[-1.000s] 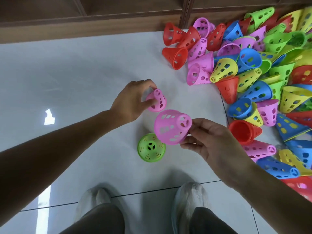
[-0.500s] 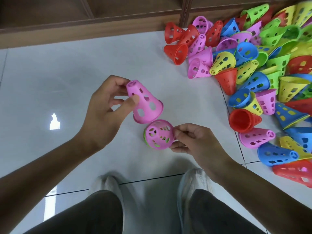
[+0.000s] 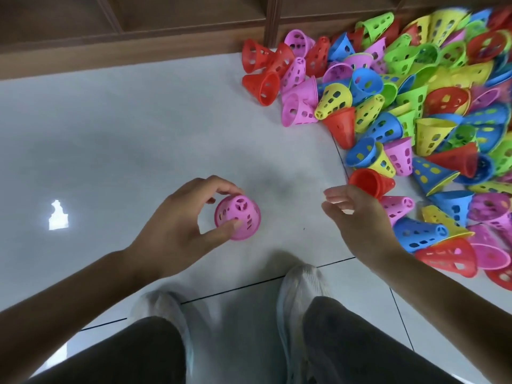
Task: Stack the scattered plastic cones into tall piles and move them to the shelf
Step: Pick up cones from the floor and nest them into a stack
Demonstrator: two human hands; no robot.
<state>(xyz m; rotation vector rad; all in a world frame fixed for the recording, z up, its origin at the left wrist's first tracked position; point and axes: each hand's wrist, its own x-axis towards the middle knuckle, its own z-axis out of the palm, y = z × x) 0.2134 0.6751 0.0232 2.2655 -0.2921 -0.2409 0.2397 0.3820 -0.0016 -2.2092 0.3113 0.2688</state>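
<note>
The pink cone (image 3: 237, 217) in the left hand's (image 3: 177, 231) grip is moulded plastic, smooth with a soft sheen, its wall pierced with cut-out slots and a spoked disc closing the narrow end. The heap of cones (image 3: 401, 106) from one to three o'clock is the same perforated plastic in red, yellow, blue, green and pink, lightly glossy where light catches the rims. The floor (image 3: 138, 134) is pale polished tile, highly glossy, mirroring a bright patch at nine o'clock, with thin dark grout lines. The shelf (image 3: 166, 29) at twelve o'clock looks like brown wood, matt, with visible grain. The trousers (image 3: 374, 350) are dark matt cloth; the shoes (image 3: 299, 284) seem pale woven mesh.
</note>
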